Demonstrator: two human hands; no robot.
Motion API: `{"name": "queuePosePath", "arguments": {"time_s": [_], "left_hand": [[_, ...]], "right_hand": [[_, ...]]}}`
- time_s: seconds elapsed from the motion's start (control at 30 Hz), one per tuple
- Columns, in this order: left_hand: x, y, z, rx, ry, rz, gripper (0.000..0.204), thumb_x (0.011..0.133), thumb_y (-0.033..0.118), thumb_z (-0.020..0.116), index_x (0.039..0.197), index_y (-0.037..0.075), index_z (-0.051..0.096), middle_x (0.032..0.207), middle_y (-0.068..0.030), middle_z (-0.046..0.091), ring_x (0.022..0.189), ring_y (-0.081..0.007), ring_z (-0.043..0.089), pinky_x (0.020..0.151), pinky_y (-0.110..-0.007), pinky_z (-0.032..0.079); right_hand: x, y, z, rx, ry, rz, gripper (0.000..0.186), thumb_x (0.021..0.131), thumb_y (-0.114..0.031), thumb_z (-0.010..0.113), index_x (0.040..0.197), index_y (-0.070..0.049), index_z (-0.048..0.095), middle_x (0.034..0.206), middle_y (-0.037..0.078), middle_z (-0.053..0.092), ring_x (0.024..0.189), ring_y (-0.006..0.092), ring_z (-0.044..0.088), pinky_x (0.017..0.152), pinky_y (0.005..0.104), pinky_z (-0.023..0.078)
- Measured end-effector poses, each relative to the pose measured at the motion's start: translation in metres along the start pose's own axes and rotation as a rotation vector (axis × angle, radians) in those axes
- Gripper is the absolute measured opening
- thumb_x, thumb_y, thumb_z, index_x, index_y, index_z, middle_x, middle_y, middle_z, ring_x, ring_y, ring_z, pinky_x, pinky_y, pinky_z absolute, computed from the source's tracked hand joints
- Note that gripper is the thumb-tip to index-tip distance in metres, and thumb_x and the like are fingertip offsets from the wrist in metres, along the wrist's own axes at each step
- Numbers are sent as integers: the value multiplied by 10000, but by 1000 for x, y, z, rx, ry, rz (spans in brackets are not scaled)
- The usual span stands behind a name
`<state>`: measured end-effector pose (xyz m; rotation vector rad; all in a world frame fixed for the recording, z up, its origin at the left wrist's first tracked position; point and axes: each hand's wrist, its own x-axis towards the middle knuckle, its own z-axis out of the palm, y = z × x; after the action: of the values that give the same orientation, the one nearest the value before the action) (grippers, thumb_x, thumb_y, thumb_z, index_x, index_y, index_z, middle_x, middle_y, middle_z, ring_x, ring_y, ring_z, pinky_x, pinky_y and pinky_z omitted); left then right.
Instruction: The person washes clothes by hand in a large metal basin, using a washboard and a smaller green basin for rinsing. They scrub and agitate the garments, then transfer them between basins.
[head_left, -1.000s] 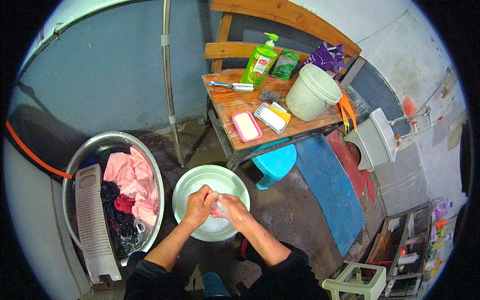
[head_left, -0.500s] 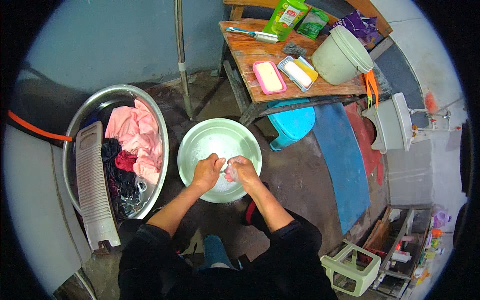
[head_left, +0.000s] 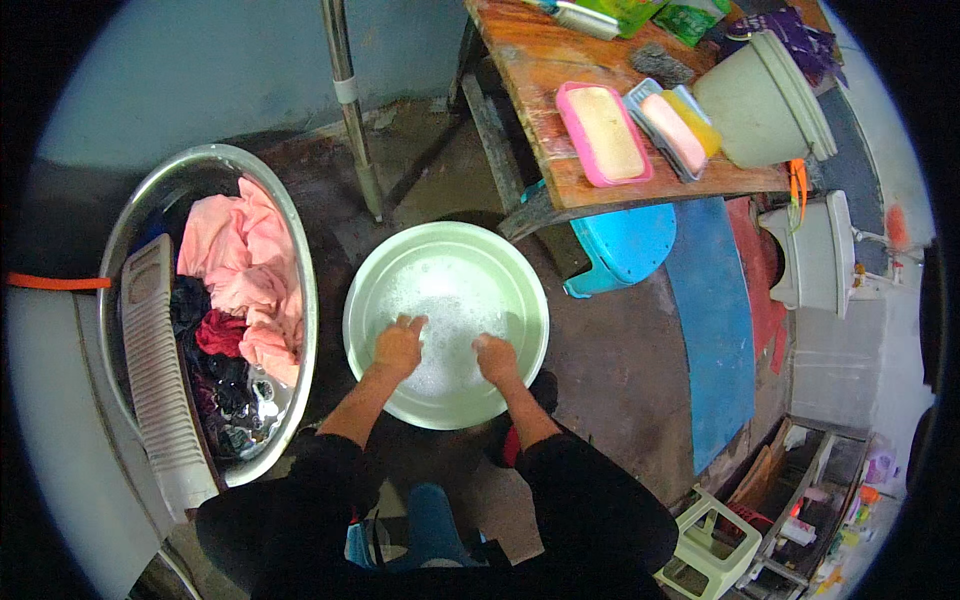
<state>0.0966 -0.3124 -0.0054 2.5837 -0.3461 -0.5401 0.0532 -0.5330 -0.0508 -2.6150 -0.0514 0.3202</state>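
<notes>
My left hand [head_left: 398, 346] reaches into the pale green basin [head_left: 446, 240] of foamy water, its fingers apart and holding nothing. My right hand [head_left: 496, 357] is at the water on the other side, apart from the left, with its fingertips hidden. A large steel tub [head_left: 305, 300] stands left of the basin, holding pink cloth [head_left: 230, 250], dark garments [head_left: 230, 400] and a grey washboard [head_left: 160, 350]. Above, on a wooden bench [head_left: 520, 70], are a bar in a pink dish [head_left: 605, 130], another soap dish [head_left: 670, 135], a grey scouring pad [head_left: 660, 65] and a brush [head_left: 585, 20].
A bucket [head_left: 750, 100] and bags stand on the bench. Beneath it are a blue stool [head_left: 620, 245] and blue mat [head_left: 710, 350]. A metal pole [head_left: 355, 140] rises behind the basin; a pale stool [head_left: 710, 540] and cluttered rack [head_left: 800, 500] stand at lower right.
My hands were together, rubbing in foam; they have separated and lowered into the basin. The view has tilted, so the bench sits higher in it.
</notes>
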Motion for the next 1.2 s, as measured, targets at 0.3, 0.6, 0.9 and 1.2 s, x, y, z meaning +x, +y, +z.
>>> {"name": "queuePosePath", "arguments": {"time_s": [0.3,0.6,0.9,1.2], "left_hand": [[100,-4,26,397,66,156,538,806,170,611,1318,236,457,1382,-110,391,1227,-340,404,952,-573,341],[52,-6,49,234,49,277,259,774,71,556,1029,109,581,1022,-90,547,975,-289,530,766,-439,486],[-25,-14,87,85,-100,133,133,778,93,556,866,59,650,879,-133,608,821,-297,616,742,-392,506],[-20,-12,92,70,-537,101,174,687,43,621,857,16,643,872,-200,642,829,-354,618,764,-433,489]], "right_hand": [[101,-10,-15,-104,151,-61,266,787,-26,474,1004,-60,625,888,199,603,819,355,605,703,448,497],[47,-34,24,-156,-41,-24,183,777,-49,529,959,-47,543,951,144,547,901,349,543,718,439,499],[-26,-52,60,-25,-193,62,192,812,-87,491,984,-71,575,972,146,575,920,336,572,765,430,494],[-21,-41,60,-110,-545,98,198,778,-74,522,929,-67,650,950,189,631,885,362,602,791,403,489]]}}
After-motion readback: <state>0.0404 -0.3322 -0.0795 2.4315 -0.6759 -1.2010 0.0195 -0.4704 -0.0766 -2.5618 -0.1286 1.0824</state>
